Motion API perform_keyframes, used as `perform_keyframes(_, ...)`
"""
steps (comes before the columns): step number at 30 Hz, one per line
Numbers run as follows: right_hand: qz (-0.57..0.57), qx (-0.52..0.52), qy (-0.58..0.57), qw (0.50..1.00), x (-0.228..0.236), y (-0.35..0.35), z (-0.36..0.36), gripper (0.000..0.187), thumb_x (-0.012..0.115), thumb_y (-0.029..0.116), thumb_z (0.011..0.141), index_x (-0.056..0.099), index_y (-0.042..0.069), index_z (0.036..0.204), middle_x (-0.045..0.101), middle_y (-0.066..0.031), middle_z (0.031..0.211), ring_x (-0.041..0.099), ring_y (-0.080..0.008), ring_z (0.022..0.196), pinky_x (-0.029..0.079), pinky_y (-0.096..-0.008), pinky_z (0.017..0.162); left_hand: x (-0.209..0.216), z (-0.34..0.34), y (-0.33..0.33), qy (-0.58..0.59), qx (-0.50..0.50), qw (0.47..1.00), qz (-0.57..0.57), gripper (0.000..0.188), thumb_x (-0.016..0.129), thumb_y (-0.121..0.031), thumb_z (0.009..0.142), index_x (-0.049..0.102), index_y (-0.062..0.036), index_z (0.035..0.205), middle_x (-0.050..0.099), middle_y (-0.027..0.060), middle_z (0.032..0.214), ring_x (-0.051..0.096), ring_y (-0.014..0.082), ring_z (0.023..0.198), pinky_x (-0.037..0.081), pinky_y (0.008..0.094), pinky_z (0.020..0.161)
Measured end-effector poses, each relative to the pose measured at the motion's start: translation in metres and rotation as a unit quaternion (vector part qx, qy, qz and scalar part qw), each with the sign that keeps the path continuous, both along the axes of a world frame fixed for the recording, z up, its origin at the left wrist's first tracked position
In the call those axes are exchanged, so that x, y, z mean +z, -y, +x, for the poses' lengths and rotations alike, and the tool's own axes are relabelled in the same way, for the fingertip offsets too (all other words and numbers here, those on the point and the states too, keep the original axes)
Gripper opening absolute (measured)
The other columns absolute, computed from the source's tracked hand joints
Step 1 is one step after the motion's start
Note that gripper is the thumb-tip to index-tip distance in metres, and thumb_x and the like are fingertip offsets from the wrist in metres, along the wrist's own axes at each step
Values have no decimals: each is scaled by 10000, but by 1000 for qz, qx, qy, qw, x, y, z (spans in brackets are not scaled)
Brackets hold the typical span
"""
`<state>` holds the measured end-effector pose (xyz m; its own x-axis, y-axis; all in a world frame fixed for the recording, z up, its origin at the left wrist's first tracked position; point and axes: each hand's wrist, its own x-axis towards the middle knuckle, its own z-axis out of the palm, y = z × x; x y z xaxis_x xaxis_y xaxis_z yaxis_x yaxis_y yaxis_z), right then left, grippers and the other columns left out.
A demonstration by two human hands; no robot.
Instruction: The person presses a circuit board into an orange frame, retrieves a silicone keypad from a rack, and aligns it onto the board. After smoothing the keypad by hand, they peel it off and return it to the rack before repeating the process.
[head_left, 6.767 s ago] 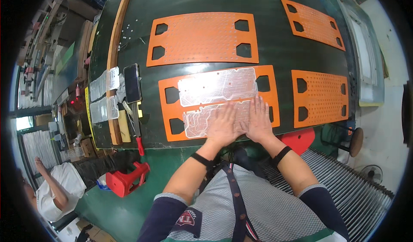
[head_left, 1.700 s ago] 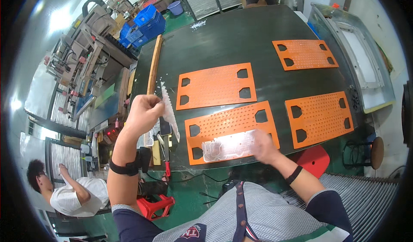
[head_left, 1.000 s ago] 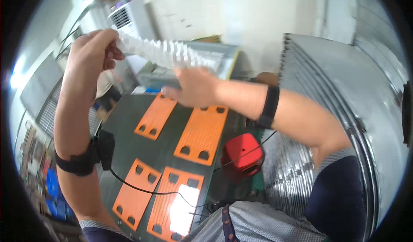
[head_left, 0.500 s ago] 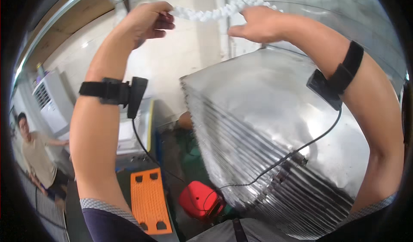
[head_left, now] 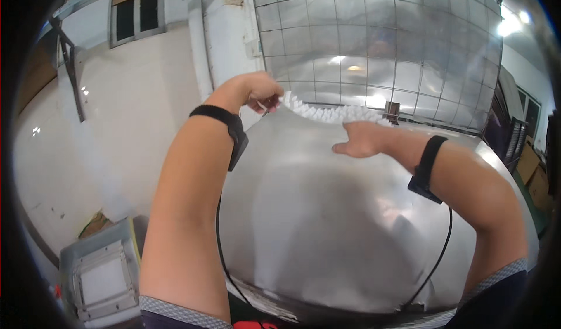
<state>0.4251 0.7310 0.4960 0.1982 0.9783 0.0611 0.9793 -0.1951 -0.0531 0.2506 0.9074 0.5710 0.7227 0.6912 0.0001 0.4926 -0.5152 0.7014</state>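
Observation:
Between my hands stretches a long white knobbly strip (head_left: 321, 113), at the far edge of a large shiny metal surface (head_left: 315, 212). My left hand (head_left: 263, 92) pinches the strip's left end, its other fingers curled. Further right, my right hand (head_left: 363, 139) is at the strip, its thumb sticking out toward the left. Its gripping fingers are mostly hidden behind the hand, and the strip runs on a little past it. Black straps with small boxes and cables sit on both my forearms.
A wall of shiny metal panels with a wire grid (head_left: 362, 48) rises behind the metal surface. A small metal bracket (head_left: 392, 111) stands at its far edge. At lower left is a grey tub (head_left: 70, 259) with a white framed panel. Cardboard boxes (head_left: 532, 165) stand at far right.
My view has swung up and to the right, toward the metal panel wall. The strip, still between my hands, now appears over the far edge of the metal surface instead of against the pale wall.

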Motion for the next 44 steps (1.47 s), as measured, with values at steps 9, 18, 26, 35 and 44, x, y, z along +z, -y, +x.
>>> perform_keyframes(9,-58,10,-74,996,-50,-76,-17,862,425,590,833,303,-115,1313,426,-299,1280,424,-377,1204,323,-386,1015,-61,-2,-106,-34,38,998,-27,156,530,-144,815,543,11,802,569,101,725,612,206,614,453,328,460)
perform_keyframes(18,-228,36,-20,973,-18,-54,-25,793,453,609,811,462,-59,1238,482,-246,1245,436,-364,1188,322,-383,1005,-86,-46,-123,-172,155,941,246,292,512,-209,832,611,66,846,609,137,687,613,223,565,472,373,442)
perform_keyframes(26,-240,20,7,971,59,-24,-37,772,528,596,777,506,-45,1207,495,-224,1234,514,-334,1099,494,-445,831,-7,-134,-7,-84,154,945,277,360,552,-253,820,604,98,878,589,132,688,592,211,577,460,340,480)
perform_keyframes(35,-147,359,50,920,82,23,-158,686,491,503,847,438,-29,1277,438,-232,1301,447,-356,1193,417,-440,952,-19,-238,212,-149,370,857,325,380,539,-369,861,609,5,868,557,36,700,549,117,636,397,256,494)
perform_keyframes(44,-216,598,149,758,8,85,-355,734,504,512,847,372,-30,1324,385,-247,1346,421,-344,1225,376,-422,1003,-152,-329,442,-61,605,760,230,480,586,-437,831,634,40,809,568,63,640,534,127,615,434,279,567)
